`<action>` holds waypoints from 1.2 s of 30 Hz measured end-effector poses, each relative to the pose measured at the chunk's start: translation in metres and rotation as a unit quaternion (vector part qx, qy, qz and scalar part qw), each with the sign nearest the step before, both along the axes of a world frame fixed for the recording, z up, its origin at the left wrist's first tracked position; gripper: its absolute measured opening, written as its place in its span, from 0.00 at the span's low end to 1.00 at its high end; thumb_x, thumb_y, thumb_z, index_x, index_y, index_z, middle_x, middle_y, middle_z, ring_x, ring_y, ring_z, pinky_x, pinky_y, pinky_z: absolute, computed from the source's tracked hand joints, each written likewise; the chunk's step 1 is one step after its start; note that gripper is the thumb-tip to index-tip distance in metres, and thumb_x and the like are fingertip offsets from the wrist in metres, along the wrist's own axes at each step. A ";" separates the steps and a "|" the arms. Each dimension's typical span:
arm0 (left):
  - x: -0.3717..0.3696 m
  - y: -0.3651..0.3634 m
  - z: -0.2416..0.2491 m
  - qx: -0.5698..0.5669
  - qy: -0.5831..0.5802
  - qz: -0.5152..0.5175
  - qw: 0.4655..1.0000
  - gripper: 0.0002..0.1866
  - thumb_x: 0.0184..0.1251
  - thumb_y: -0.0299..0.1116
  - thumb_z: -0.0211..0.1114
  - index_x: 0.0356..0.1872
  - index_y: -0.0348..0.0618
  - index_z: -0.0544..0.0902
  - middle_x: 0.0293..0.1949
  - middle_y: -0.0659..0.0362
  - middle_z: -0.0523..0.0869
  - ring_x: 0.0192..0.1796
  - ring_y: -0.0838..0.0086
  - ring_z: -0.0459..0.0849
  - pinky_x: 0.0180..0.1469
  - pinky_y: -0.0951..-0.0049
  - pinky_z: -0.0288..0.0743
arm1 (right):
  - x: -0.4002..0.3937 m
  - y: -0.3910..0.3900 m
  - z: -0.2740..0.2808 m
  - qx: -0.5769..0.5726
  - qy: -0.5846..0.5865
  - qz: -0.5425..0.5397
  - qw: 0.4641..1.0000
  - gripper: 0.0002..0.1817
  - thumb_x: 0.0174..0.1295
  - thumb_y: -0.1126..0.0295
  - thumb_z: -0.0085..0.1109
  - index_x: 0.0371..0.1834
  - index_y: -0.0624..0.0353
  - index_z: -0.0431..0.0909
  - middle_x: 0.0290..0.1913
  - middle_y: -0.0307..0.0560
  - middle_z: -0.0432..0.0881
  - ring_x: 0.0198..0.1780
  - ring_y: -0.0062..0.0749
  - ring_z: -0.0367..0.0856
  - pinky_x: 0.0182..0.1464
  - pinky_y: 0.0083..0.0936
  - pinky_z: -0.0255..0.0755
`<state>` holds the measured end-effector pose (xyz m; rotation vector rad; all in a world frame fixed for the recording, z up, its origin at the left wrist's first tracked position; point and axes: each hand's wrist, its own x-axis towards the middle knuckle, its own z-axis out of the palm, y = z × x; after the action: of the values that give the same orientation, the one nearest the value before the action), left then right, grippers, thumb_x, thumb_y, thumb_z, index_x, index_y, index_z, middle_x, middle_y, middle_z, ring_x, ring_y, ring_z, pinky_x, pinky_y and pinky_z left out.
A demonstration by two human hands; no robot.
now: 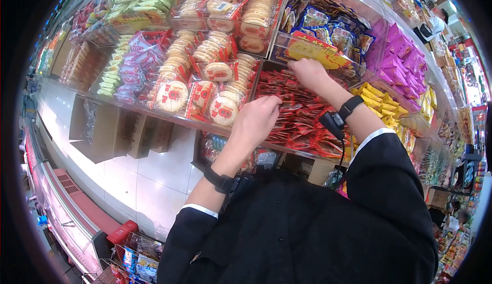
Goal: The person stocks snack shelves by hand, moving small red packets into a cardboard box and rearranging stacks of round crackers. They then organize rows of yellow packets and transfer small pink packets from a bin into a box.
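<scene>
In the head view, my left hand [257, 121] is at the left edge of a bin of red snack packets [297, 112]. Its fingers are curled together over the packets, and whatever they pinch is hidden. Farther back, my right hand [310, 74] reaches over the same bin, close to its rear divider, with the fingers bent. What lies under those fingertips cannot be made out. The red packets stand in tight rows between the two hands. Just behind my right hand a yellow sign [319, 52] is fixed to the clear divider.
Round rice crackers in clear wrappers [224, 108] fill bins on the left. Blue packets [342, 34] lie behind the sign, purple packets [402, 63] to the right, and yellow packets [378, 103] beside the red ones. Open cardboard boxes [102, 135] stand on the tiled floor.
</scene>
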<state>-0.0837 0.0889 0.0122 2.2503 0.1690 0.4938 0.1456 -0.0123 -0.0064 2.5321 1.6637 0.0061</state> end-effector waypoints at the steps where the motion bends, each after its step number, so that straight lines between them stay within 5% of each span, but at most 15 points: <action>1: -0.001 0.000 0.001 -0.001 0.000 0.002 1.000 0.08 0.65 0.26 0.64 0.43 0.37 0.84 0.40 0.48 0.88 0.43 0.53 0.87 0.45 0.59 0.82 | 0.003 -0.004 0.002 0.038 0.044 -0.014 0.998 0.07 0.59 0.74 0.58 0.38 0.60 0.82 0.34 0.59 0.87 0.39 0.54 0.88 0.40 0.44 0.83; 3: -0.001 0.000 0.003 0.000 0.011 0.001 1.000 0.08 0.65 0.26 0.64 0.43 0.37 0.84 0.40 0.47 0.88 0.43 0.52 0.87 0.45 0.58 0.82 | 0.008 -0.011 0.013 0.075 0.087 -0.028 0.993 0.07 0.58 0.74 0.59 0.38 0.61 0.83 0.36 0.60 0.87 0.40 0.54 0.88 0.40 0.43 0.83; 6: 0.000 0.000 0.001 -0.008 0.005 0.003 1.000 0.08 0.65 0.26 0.64 0.43 0.36 0.84 0.40 0.47 0.88 0.43 0.51 0.87 0.45 0.58 0.81 | 0.004 -0.026 0.054 0.147 0.193 -0.025 0.970 0.07 0.61 0.71 0.62 0.39 0.62 0.83 0.34 0.56 0.87 0.36 0.42 0.89 0.40 0.34 0.81; 8: 0.000 0.001 0.001 -0.005 0.010 0.001 1.000 0.08 0.65 0.26 0.64 0.43 0.36 0.84 0.40 0.47 0.88 0.44 0.51 0.87 0.45 0.58 0.81 | -0.005 -0.038 0.070 0.235 0.358 -0.031 0.903 0.11 0.62 0.70 0.66 0.42 0.65 0.82 0.36 0.46 0.88 0.38 0.28 0.88 0.41 0.27 0.80; 12: 0.001 0.000 0.002 0.000 0.020 -0.007 1.000 0.08 0.65 0.25 0.64 0.43 0.36 0.84 0.40 0.46 0.88 0.44 0.52 0.87 0.46 0.58 0.81 | -0.014 -0.045 0.086 0.222 0.380 -0.096 0.893 0.13 0.61 0.69 0.69 0.40 0.70 0.81 0.33 0.45 0.87 0.37 0.24 0.87 0.40 0.27 0.81; 15: 0.001 0.001 0.001 -0.006 0.018 -0.010 1.000 0.08 0.65 0.25 0.64 0.43 0.36 0.84 0.40 0.47 0.88 0.44 0.52 0.87 0.46 0.58 0.81 | -0.002 -0.050 0.064 0.238 0.356 -0.032 0.903 0.13 0.62 0.73 0.65 0.48 0.67 0.81 0.41 0.48 0.87 0.41 0.34 0.89 0.41 0.31 0.82; 17: 0.001 0.001 -0.002 -0.004 0.012 -0.011 1.000 0.08 0.65 0.25 0.64 0.43 0.36 0.84 0.40 0.47 0.88 0.44 0.52 0.87 0.46 0.58 0.81 | -0.003 -0.048 0.061 0.270 0.149 0.132 0.942 0.15 0.65 0.75 0.61 0.56 0.62 0.80 0.48 0.49 0.86 0.44 0.44 0.87 0.49 0.32 0.81; 21: 0.000 0.001 -0.001 -0.006 0.008 -0.006 1.000 0.08 0.65 0.25 0.63 0.43 0.36 0.84 0.40 0.47 0.88 0.44 0.52 0.87 0.46 0.58 0.81 | -0.019 -0.042 0.066 0.244 0.094 0.132 0.956 0.21 0.64 0.78 0.56 0.62 0.58 0.77 0.50 0.53 0.85 0.47 0.55 0.84 0.50 0.38 0.81; 24: -0.001 0.000 -0.001 -0.010 0.013 0.000 1.000 0.08 0.65 0.25 0.63 0.43 0.36 0.84 0.40 0.46 0.88 0.44 0.52 0.87 0.46 0.58 0.81 | -0.007 -0.041 0.049 0.183 0.045 0.166 0.968 0.23 0.58 0.81 0.53 0.58 0.57 0.78 0.49 0.54 0.85 0.47 0.52 0.85 0.45 0.43 0.81; 29: -0.001 0.001 -0.003 -0.012 0.010 0.002 1.000 0.08 0.66 0.27 0.62 0.43 0.38 0.83 0.38 0.46 0.87 0.43 0.50 0.86 0.46 0.56 0.80 | -0.007 -0.025 0.032 0.058 -0.003 0.052 0.997 0.08 0.56 0.77 0.57 0.39 0.61 0.80 0.34 0.58 0.85 0.39 0.54 0.87 0.40 0.45 0.81; 36: -0.001 0.001 0.001 -0.011 0.015 0.002 1.000 0.09 0.65 0.26 0.63 0.44 0.36 0.84 0.40 0.46 0.88 0.44 0.51 0.87 0.47 0.57 0.81 | 0.010 -0.009 -0.017 0.029 0.037 0.008 0.999 0.03 0.55 0.77 0.58 0.30 0.61 0.82 0.31 0.60 0.84 0.38 0.59 0.86 0.41 0.48 0.81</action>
<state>-0.0849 0.0897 0.0133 2.2370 0.1951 0.4576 0.1551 -0.0212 -0.0233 2.5916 1.7364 -0.0383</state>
